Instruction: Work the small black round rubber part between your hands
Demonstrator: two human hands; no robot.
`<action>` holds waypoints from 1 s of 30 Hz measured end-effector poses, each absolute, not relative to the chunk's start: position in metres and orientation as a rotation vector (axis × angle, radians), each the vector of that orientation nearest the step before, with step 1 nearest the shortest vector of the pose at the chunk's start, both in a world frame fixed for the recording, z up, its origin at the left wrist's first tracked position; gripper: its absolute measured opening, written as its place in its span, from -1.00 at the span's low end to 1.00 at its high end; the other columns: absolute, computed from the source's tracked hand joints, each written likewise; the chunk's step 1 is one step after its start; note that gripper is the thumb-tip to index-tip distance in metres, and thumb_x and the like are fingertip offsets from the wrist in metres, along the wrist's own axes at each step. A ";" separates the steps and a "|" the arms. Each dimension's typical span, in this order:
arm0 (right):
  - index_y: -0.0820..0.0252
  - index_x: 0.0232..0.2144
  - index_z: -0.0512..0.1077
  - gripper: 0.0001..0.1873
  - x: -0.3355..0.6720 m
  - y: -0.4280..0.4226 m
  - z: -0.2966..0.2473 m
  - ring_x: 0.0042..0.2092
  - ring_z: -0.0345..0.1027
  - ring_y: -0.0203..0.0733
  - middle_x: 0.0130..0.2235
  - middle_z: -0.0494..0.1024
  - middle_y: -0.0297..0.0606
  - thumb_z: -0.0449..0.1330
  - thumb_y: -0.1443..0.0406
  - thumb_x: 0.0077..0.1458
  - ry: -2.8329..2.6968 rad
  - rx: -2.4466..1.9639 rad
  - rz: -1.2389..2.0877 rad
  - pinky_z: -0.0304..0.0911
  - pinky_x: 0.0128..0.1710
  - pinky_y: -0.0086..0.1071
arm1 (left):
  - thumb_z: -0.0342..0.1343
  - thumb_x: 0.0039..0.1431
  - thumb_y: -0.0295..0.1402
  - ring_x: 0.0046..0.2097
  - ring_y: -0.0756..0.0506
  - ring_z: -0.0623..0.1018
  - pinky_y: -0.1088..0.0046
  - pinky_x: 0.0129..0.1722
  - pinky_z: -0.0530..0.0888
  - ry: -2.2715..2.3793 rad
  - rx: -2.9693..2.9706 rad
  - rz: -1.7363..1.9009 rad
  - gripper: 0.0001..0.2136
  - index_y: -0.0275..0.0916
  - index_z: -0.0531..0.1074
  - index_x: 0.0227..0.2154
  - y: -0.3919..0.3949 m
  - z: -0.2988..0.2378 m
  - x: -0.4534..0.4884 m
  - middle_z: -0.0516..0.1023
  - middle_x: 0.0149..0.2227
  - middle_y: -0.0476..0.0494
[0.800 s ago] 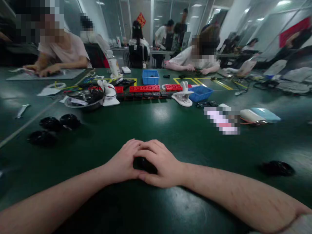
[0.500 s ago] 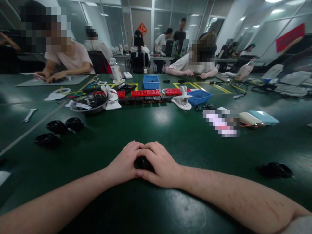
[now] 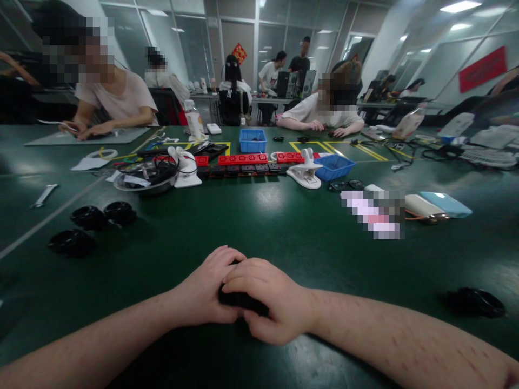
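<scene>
In the head view the left hand (image 3: 205,294) and right hand (image 3: 273,302) meet at the lower centre of the frame, each grip clenched on one small black part (image 3: 240,299) — it lies between the palms, long axis left to right, with the right hand covering more of it. The nearest other things on the green surface (image 3: 284,232) are black rings (image 3: 87,219), well apart at mid left, and a lone ring (image 3: 476,302) at far right.

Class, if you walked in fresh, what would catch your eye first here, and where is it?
The left hand and right hand, clasped together around a small black part at the near edge of the green table, draw the eye first. Beyond them, a row of red power strips lies across the table's middle, a blue bin behind it.
</scene>
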State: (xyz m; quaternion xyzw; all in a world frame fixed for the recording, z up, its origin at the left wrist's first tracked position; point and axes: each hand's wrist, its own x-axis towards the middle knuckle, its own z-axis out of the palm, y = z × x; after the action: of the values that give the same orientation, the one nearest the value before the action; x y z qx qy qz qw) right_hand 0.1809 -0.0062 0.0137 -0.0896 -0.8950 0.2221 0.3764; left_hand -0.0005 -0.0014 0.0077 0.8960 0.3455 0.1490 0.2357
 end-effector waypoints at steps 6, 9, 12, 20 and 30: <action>0.31 -0.11 0.28 -0.44 0.182 -0.011 0.013 -0.09 0.25 -0.08 -0.13 0.38 -0.06 0.02 -0.05 0.05 -2.234 -0.555 0.546 0.18 -0.10 -0.19 | 0.26 -0.20 -0.05 -0.02 -0.26 0.35 -0.08 0.16 -0.02 1.093 2.499 0.405 -0.42 -0.19 0.31 -0.09 -0.008 0.001 0.001 0.37 -0.10 -0.15; 0.28 -0.15 0.31 -0.38 0.181 -0.012 0.011 -0.19 0.24 -0.10 -0.20 0.38 -0.11 0.05 -0.13 -0.02 -2.229 -0.717 0.584 0.20 -0.19 -0.19 | 0.22 -0.15 -0.12 -0.07 -0.23 0.38 -0.09 0.15 -0.02 1.197 2.490 0.457 -0.53 -0.22 0.34 -0.16 -0.017 0.001 0.006 0.40 -0.17 -0.14; 0.26 -0.20 0.33 -0.55 0.180 -0.012 0.009 -0.21 0.25 -0.13 -0.22 0.39 -0.15 0.19 0.04 -0.04 -2.301 -0.766 0.602 0.20 -0.20 -0.23 | 0.20 -0.15 -0.25 -0.08 -0.20 0.39 -0.06 0.16 0.00 1.191 2.469 0.481 -0.62 -0.21 0.35 -0.21 -0.020 0.001 0.009 0.40 -0.19 -0.12; 0.24 -0.23 0.30 -0.75 0.181 -0.009 0.011 -0.17 0.31 -0.21 -0.24 0.45 -0.19 0.05 0.31 -0.02 -2.261 -0.435 0.566 0.21 -0.15 -0.30 | 0.21 -0.23 -0.40 -0.07 -0.19 0.36 0.17 0.03 0.28 1.050 2.357 0.489 -0.58 -0.19 0.35 -0.20 -0.010 0.004 0.006 0.37 -0.14 -0.11; 0.27 -0.15 0.30 -0.65 0.183 -0.008 0.015 -0.02 0.25 -0.18 -0.12 0.44 -0.13 0.01 0.20 0.05 -2.335 -0.336 0.551 0.12 0.03 -0.23 | 0.25 -0.17 -0.11 0.05 -0.27 0.30 -0.11 0.17 -0.09 1.055 2.475 0.382 -0.38 -0.15 0.25 -0.01 -0.010 -0.003 0.002 0.32 -0.03 -0.15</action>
State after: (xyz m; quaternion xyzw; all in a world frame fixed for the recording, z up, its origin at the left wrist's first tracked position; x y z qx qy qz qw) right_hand 0.1825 -0.0076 0.0150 -0.1297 -0.9022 0.2128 0.3520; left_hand 0.0023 -0.0098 -0.0026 0.8903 0.3796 0.1375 0.2106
